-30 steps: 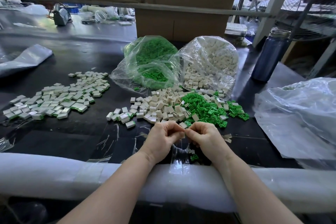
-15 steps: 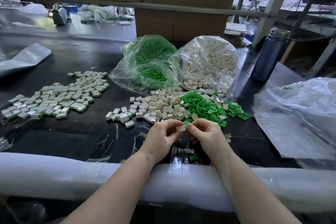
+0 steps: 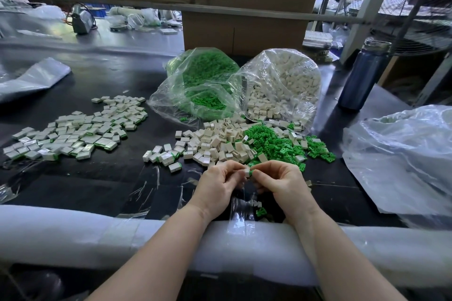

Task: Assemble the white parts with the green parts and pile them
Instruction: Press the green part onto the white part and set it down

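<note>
My left hand [image 3: 219,184] and my right hand [image 3: 281,182] meet over the table's near edge, both pinching one small white part with a green part [image 3: 248,172] between the fingertips. Just beyond them lie a heap of loose white parts [image 3: 220,140] and a heap of loose green parts [image 3: 274,142]. To the left spreads a pile of assembled white-and-green pieces [image 3: 78,129]. A few assembled pieces [image 3: 168,157] sit left of the white heap.
Two open clear bags stand behind the heaps, one of green parts [image 3: 203,83], one of white parts [image 3: 283,85]. A blue bottle [image 3: 362,76] stands at the right, a crumpled plastic bag [image 3: 401,154] below it. White foam padding [image 3: 97,230] lines the table's near edge. A cardboard box [image 3: 244,29] is behind.
Both hands have lifted slightly away from me and stayed together. A green part now shows at the white part pinched between the fingertips.
</note>
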Demonstrator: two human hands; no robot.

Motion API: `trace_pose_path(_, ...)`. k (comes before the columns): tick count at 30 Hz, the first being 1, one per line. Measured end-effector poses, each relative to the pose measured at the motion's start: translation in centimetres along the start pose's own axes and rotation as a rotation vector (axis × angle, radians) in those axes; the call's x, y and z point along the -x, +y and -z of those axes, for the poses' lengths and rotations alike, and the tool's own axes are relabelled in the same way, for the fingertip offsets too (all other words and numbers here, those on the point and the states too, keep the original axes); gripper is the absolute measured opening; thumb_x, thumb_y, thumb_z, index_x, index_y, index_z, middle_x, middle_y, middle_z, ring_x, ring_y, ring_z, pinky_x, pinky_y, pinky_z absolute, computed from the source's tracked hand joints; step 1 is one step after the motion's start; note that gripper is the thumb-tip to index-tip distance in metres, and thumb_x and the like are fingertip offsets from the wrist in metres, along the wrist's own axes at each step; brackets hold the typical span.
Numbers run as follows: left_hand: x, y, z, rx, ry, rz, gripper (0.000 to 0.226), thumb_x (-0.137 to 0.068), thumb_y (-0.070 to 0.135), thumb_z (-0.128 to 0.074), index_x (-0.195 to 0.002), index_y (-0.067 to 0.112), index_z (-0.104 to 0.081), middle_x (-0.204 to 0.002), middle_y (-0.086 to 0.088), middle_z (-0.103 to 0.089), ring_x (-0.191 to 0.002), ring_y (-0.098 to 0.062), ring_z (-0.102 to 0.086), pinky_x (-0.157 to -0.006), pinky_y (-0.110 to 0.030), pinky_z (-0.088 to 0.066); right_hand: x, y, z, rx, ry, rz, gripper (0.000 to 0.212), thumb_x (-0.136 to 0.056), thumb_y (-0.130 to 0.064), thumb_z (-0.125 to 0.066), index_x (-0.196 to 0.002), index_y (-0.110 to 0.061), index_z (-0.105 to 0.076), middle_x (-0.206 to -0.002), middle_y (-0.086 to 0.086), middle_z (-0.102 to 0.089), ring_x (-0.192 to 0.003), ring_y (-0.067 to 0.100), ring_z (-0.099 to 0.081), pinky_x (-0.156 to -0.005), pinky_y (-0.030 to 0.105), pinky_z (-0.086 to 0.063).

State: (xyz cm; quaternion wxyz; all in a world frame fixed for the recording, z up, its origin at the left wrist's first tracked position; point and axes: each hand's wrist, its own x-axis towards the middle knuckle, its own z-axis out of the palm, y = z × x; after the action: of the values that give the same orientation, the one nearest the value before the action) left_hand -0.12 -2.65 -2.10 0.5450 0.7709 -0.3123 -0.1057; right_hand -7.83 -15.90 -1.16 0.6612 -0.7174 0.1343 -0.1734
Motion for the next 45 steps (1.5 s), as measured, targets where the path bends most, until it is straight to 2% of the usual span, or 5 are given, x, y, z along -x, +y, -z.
trace_pose_path(13,-0.12,0.02,0.12,0.048,-0.029,0.008,0.008,-0.087,0.014,-0.062,-0.092,0.017,-0.068,-0.090,-0.004,-0.068,-0.079,-0.009,-0.063,-0.071,-0.010,-0.048,0.11,-0.27,-0.06,-0.037,0.053,-0.001,0.009,-0.081,0.003,-0.067,-0.077,-0.005,-0.069,-0.061,0.005,-0.066,-0.052,0.008,-0.060,-0.051,0.018,-0.051)
trace_pose_path(24,-0.08,0.24,0.15,0.048,-0.033,0.000,0.009,-0.088,0.014,-0.061,-0.093,0.015,-0.068,-0.090,-0.006,-0.069,-0.084,-0.016,-0.064,-0.078,-0.021,-0.052,0.06,-0.10,-0.27,0.054,0.010,0.044,0.011,-0.082,0.001,-0.066,-0.076,-0.008,-0.068,-0.063,0.002,-0.065,-0.056,0.008,-0.059,-0.055,0.019,-0.051)
trace_pose_path(33,-0.01,0.34,-0.07,-0.014,-0.040,0.005,0.015,-0.086,0.010,-0.063,-0.098,0.007,-0.071,-0.077,0.009,-0.062,-0.080,-0.014,-0.062,-0.083,-0.029,-0.053,0.26,-0.40,-0.56,0.174,-0.039,0.106,0.018,-0.081,0.008,-0.063,-0.083,-0.010,-0.064,-0.069,0.004,-0.060,-0.065,0.011,-0.054,-0.064,0.023,-0.049)
trace_pose_path(39,0.07,0.36,0.06,-0.093,-0.053,-0.042,0.016,-0.086,0.012,-0.063,-0.099,0.007,-0.072,-0.073,0.015,-0.055,-0.071,0.001,-0.053,-0.072,-0.008,-0.041,0.13,-0.19,-0.29,0.172,-0.075,0.091,0.019,-0.080,0.010,-0.064,-0.083,-0.009,-0.064,-0.068,0.004,-0.057,-0.064,0.014,-0.051,-0.062,0.023,-0.048)
trace_pose_path(45,0.13,0.71,0.10,-0.178,-0.102,-0.089,0.014,-0.086,0.010,-0.063,-0.094,0.004,-0.072,-0.075,0.001,-0.053,-0.078,-0.014,-0.050,-0.080,-0.029,-0.042,0.06,-0.11,-0.14,0.188,-0.112,0.094,0.024,-0.076,0.009,-0.068,-0.077,-0.014,-0.063,-0.062,-0.003,-0.056,-0.057,0.006,-0.049,-0.056,0.015,-0.043)
